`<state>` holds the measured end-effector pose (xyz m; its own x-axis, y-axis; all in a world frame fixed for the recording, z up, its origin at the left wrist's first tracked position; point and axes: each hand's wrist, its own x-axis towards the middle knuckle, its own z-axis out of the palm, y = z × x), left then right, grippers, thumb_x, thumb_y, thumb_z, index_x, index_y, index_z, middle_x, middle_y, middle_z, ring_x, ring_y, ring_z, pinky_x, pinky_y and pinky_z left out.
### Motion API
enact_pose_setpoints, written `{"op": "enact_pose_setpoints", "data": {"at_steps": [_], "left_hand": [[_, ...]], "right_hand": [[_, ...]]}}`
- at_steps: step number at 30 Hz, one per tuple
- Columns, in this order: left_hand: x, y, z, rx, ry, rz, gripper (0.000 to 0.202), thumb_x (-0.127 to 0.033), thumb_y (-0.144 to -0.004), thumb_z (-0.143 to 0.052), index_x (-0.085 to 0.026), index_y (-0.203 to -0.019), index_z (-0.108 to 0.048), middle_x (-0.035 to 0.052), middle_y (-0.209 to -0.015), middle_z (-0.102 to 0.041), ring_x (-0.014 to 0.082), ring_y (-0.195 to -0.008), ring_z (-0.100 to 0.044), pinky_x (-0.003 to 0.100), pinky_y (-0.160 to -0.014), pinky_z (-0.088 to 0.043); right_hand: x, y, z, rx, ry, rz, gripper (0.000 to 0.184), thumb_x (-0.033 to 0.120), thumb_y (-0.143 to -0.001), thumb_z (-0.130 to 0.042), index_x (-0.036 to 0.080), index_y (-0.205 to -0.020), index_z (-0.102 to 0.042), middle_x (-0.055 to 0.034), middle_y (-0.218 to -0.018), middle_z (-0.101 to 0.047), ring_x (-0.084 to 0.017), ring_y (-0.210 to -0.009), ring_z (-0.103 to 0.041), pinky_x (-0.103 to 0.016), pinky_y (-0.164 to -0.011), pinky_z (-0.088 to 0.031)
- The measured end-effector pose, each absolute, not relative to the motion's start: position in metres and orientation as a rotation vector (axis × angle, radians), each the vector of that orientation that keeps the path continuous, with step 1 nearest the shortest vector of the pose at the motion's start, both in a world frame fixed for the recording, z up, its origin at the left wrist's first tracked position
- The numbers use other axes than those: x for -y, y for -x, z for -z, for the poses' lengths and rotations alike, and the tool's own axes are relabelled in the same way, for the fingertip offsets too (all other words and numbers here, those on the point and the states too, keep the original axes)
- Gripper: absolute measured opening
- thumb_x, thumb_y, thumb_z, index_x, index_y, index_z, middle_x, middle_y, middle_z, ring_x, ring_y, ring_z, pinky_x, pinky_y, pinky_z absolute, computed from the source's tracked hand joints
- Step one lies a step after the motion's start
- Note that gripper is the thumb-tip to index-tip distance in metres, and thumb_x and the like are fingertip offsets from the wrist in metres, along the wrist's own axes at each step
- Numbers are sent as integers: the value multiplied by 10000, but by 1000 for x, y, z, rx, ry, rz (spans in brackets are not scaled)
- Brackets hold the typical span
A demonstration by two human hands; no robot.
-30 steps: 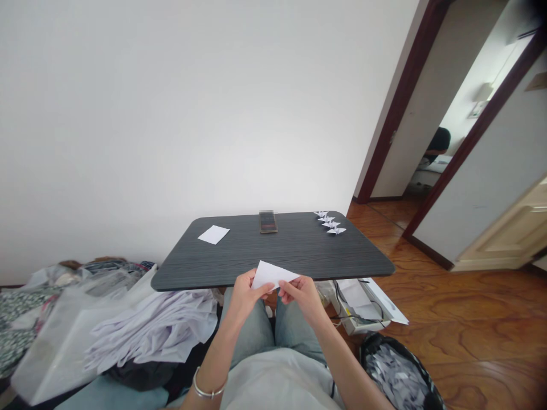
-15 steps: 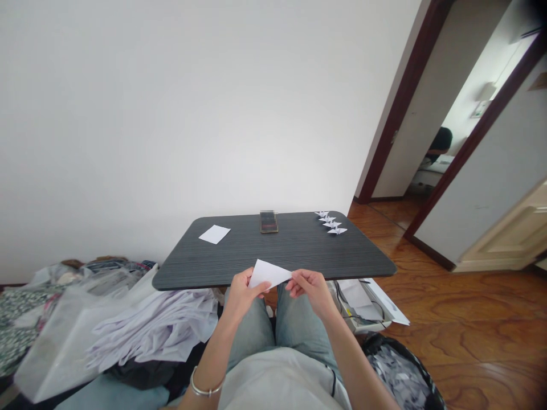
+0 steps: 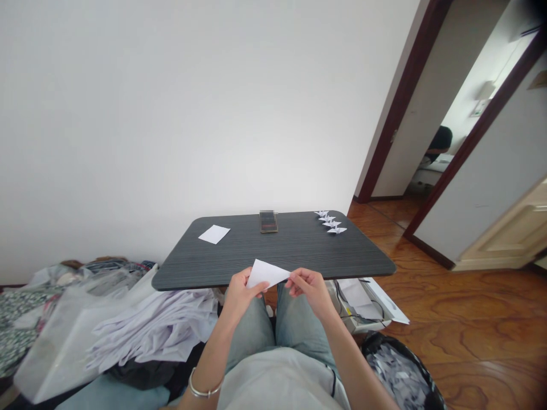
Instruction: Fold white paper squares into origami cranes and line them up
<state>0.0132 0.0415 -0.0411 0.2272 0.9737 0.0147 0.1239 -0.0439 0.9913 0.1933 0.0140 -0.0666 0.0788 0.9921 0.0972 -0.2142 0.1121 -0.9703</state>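
A folded white paper triangle [image 3: 267, 273] is held above my lap, just before the near edge of the dark table [image 3: 239, 259]. My left hand [image 3: 239, 293] pinches its left end with thumb over fingers. My right hand [image 3: 310, 287] pinches its right tip between thumb and forefinger. On the table lie a flat white sheet [image 3: 214, 234] at the back left, a phone [image 3: 268, 221] at the back middle, and several small folded paper cranes [image 3: 330, 222] in a row at the back right.
Crumpled white paper and plastic bags [image 3: 141, 327] pile up at my left. A black bag of paper scraps [image 3: 395, 373] sits at my right, beside a white box [image 3: 365, 307]. Another person [image 3: 436, 145] is seen through the doorway.
My right hand has slid rightward along the paper to its tip, and the paper now shows as a sharper triangle. The left hand has stayed in place.
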Motion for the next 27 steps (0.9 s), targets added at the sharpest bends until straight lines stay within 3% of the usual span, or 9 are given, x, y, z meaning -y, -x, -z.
{"op": "enact_pose_setpoints", "data": {"at_steps": [11, 27], "left_hand": [[-43, -14, 45, -1118, -1424, -1009, 316, -255, -599, -715, -95, -863, -648, 36, -648, -663, 152, -560, -586, 219, -453, -449], [-36, -29, 44, -1035, -1371, -1005, 325, -231, -602, -725, -116, -891, -628, 11, -654, -656, 133, -559, -586, 208, -473, -466]], "right_hand": [[-16, -196, 68, 1022, 1029, -1187, 302, 452, -678, -675, 152, -661, -644, -23, -607, -678, -82, -420, -559, -173, -401, -465], [-15, -178, 73, 1080, 1071, -1157, 354, 452, -655, -692, 129, -536, -609, -13, -447, -603, -81, -350, -500, -185, -370, -416]]}}
